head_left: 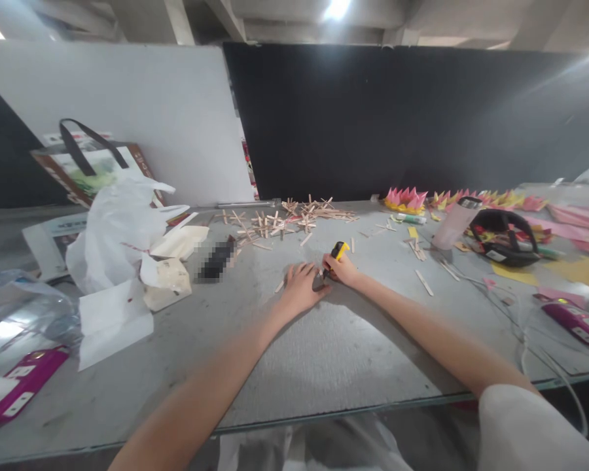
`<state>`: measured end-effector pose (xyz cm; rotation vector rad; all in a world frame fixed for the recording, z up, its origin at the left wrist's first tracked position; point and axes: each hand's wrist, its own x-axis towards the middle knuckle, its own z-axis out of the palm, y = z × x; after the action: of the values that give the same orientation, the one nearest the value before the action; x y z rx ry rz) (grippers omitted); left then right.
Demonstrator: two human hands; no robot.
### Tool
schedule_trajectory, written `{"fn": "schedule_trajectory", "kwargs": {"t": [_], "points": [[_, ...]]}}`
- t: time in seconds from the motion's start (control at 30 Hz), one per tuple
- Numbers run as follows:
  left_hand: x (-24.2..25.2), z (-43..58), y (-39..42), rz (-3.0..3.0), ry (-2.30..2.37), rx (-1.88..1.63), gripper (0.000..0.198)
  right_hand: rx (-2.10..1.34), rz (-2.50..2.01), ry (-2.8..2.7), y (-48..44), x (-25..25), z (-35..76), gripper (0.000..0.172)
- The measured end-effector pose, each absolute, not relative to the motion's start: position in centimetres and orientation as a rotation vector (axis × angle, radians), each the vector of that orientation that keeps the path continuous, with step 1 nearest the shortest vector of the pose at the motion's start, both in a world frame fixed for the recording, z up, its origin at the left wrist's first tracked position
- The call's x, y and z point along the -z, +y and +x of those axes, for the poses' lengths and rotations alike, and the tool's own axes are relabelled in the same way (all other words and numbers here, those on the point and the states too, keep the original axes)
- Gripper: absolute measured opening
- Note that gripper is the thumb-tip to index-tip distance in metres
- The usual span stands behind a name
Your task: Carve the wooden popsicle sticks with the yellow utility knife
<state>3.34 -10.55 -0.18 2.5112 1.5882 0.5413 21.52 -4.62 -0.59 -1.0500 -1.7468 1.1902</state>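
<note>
My right hand [341, 268] is closed around a yellow and black utility knife [338, 252], its tip pointing down at the grey table [324, 353]. My left hand [300, 286] lies on the table just left of the knife with its fingers pressed down, apparently on a small wooden stick that I cannot see clearly. A pile of short wooden sticks [285, 219] lies beyond both hands. A few loose sticks [425, 282] lie to the right.
White plastic bag [120, 226], papers and a shopping bag [91, 167] stand at left. Pink paper lotus flowers [406, 198], a tumbler [454, 222] and a black object [508, 239] sit at right. Magenta devices [576, 320] [22, 386] with cables lie near both table corners.
</note>
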Motion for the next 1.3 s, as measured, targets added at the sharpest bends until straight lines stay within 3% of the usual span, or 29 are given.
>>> {"fn": "schedule_trajectory", "kwargs": {"t": [0.27,1.3], "points": [[0.4,3.3,-10.5,2.510,1.565,-0.569,0.055,-1.005,-1.017,-1.954,-7.4,-0.7,21.2,0.028],[-0.4,3.3,-11.0,2.473,1.561,-0.520,0.060,-0.916,-1.058,-1.856,-7.1,0.0,21.0,0.048]]}}
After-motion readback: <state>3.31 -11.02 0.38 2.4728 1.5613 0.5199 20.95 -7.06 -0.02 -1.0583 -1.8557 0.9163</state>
